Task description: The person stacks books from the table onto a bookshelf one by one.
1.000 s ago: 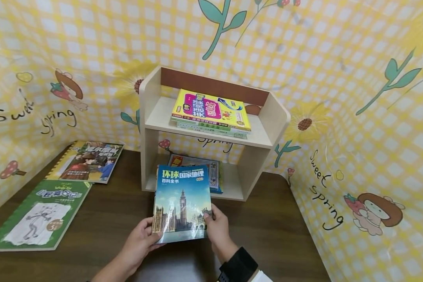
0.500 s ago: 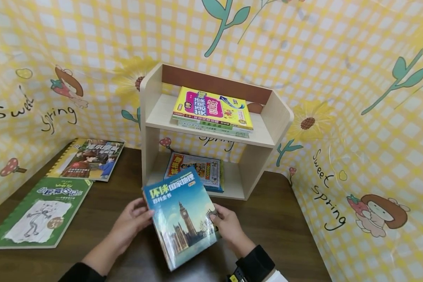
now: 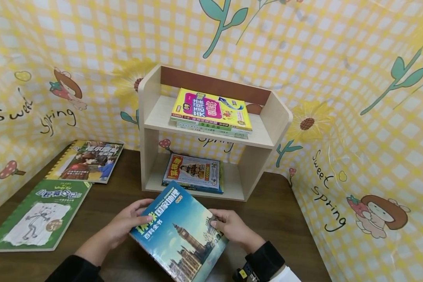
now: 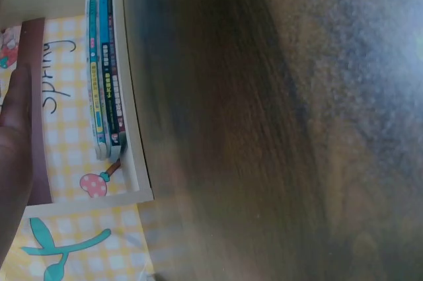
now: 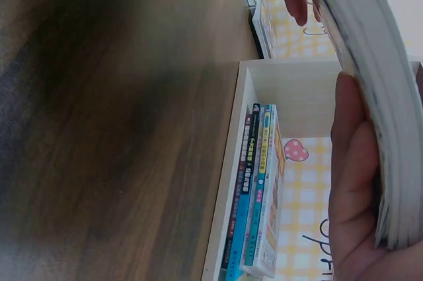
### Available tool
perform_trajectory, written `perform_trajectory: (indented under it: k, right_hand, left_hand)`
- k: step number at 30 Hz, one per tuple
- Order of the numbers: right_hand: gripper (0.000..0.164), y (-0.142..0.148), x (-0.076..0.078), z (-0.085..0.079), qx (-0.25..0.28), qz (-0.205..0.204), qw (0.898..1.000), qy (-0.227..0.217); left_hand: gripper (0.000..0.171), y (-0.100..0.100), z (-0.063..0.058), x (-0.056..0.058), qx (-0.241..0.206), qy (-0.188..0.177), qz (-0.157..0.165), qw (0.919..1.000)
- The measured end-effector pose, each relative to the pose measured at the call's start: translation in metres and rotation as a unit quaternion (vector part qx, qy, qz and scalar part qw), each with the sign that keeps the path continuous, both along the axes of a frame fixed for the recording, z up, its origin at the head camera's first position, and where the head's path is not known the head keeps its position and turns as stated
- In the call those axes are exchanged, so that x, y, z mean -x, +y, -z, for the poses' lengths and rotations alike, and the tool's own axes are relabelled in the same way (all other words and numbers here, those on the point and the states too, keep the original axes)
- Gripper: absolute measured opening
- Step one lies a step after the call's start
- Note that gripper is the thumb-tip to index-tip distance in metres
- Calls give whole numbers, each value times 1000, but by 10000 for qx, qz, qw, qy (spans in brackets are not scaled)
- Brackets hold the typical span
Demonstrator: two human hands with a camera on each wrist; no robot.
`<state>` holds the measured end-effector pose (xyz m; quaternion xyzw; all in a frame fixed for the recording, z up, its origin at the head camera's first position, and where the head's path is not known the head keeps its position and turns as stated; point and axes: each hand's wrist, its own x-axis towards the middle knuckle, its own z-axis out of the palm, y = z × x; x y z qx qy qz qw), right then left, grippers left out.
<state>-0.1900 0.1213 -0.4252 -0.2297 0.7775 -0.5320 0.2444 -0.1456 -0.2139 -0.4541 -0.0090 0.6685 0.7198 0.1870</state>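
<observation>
A blue paperback book with a clock tower on its cover is tilted above the table, its lower corner cut off by the head view's bottom edge. My right hand grips its right edge, thumb on the cover. My left hand holds the upper left edge, thumb over the cover and the other fingers partly hidden. From the right wrist, the book's page edges show above the curled fingers of my right hand. Only a strip of my left hand enters the left wrist view.
Behind the book stands a two-tier wooden shelf. A yellow-topped book stack lies on its upper tier, another stack on the lower. Left on the dark table are a green book and a yellow-brown book.
The blue book has turned anticlockwise and come down toward me, exposing the lower shelf stack. My left hand has moved from its lower left corner to its upper left edge.
</observation>
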Motion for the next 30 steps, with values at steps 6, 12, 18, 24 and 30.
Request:
perform_trajectory:
  k: [6, 12, 18, 24, 30]
  right_hand:
    - [37, 1, 10, -4, 54, 355, 9993, -35]
    - [39, 0, 20, -3, 222, 504, 9985, 11]
    - [40, 0, 27, 3, 23, 629, 9980, 53]
    - [64, -4, 30, 9, 221, 1684, 9854, -75]
    - [76, -14, 24, 3, 1235, 2944, 9474, -247]
  left_hand:
    - [88, 4, 2, 0, -4, 209, 293, 9994]
    - [90, 5, 3, -2, -465, 466, 555, 9963]
    - [85, 3, 3, -4, -862, 801, 811, 9897]
    - [82, 5, 1, -9, -896, 776, 246, 9926]
    - [78, 11, -2, -10, -1082, 648, -391, 9912]
